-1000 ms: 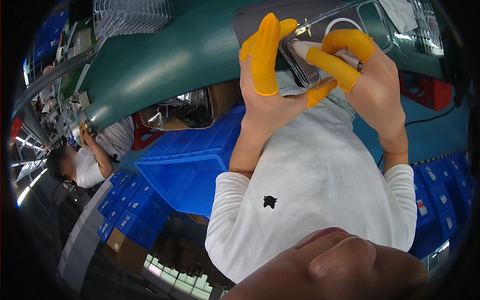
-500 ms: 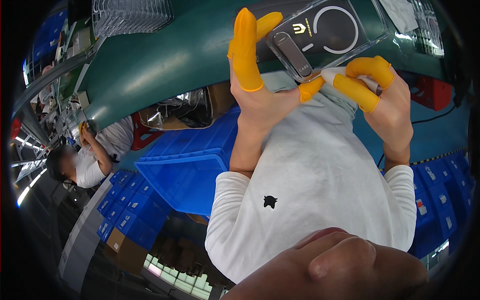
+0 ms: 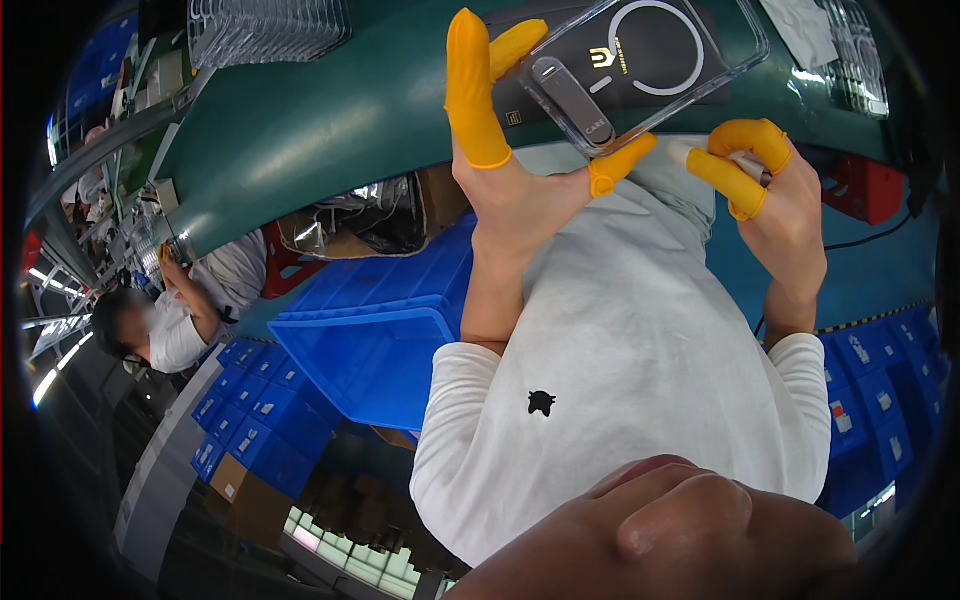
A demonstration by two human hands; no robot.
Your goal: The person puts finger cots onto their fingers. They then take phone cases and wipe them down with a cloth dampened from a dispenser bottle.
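Observation:
My left hand (image 3: 525, 195), in yellow finger cots, holds a clear phone case (image 3: 690, 101) by its near left corner. The thumb lies along the near edge and two fingers stretch up at the left side. On the case are a white ring (image 3: 616, 62) and a dark grey elongated strip (image 3: 575, 102). Just right of the case's near edge is my right hand (image 3: 780, 215), also in yellow finger cots, its fingers curled round a slim object with a white tip (image 3: 680, 153). That object is mostly hidden; its tip is apart from the case.
Under the case a dark mat (image 3: 530, 108) lies on the green table (image 3: 330, 120). Stacked clear cases (image 3: 270, 32) stand back left, more clear pieces (image 3: 858, 75) at right. A blue bin (image 3: 370, 330) and a carton (image 3: 435, 205) are below the table edge. Another person (image 3: 180, 325) sits far left.
My right hand has drawn its white-tipped object slightly right, away from the case's near edge. My left hand and the case have shifted a little left and up.

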